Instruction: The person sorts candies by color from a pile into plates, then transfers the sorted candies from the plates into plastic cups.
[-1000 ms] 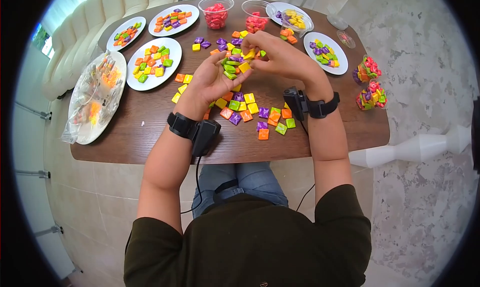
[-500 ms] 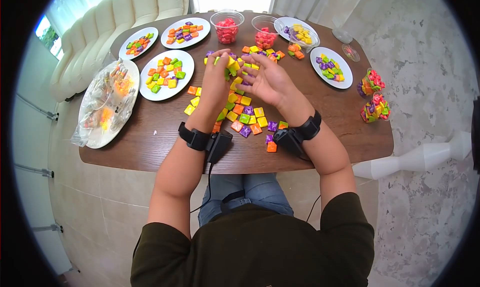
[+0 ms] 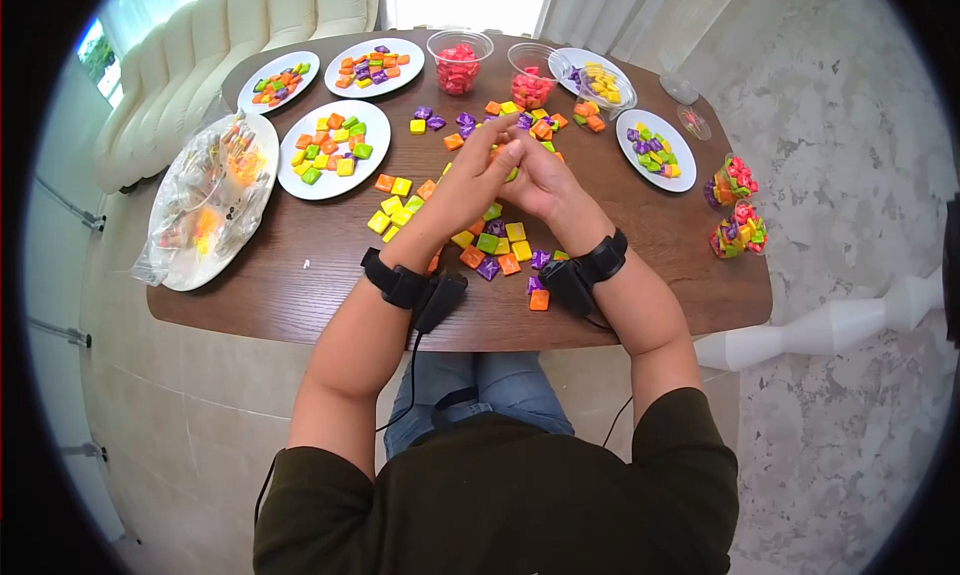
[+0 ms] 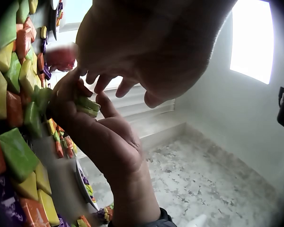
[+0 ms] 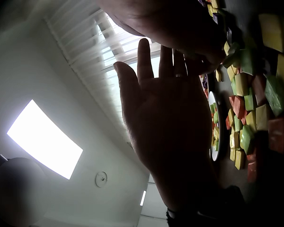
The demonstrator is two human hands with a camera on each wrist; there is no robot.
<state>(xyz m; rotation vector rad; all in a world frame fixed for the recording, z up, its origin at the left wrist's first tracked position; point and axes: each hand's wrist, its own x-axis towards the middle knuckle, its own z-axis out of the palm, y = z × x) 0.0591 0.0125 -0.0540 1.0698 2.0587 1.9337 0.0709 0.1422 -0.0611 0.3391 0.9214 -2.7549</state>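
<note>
My left hand (image 3: 472,180) is above the table with its fingers extended, overlapping the right hand in the head view. In the right wrist view the left palm (image 5: 173,109) shows bare with the fingers spread. Close against it, my right hand (image 3: 547,187) is turned palm up, its fingers curled round several wrapped green candies (image 4: 87,105). Part of that handful is hidden behind the left hand in the head view. Below both hands lies a loose spread of square candies (image 3: 488,243) in yellow, green, orange and purple.
White plates of mixed candies, such as the near-left plate (image 3: 373,139), line the back and sides. Two clear tubs of red candies (image 3: 458,73) stand behind. An oval platter (image 3: 258,190) holds plastic bags at left; filled cups (image 3: 738,233) stand at the right edge.
The left hand, earlier palm up with green and yellow candies, has tipped over toward the right hand. The right hand has turned palm up, and green candies are now in it.
</note>
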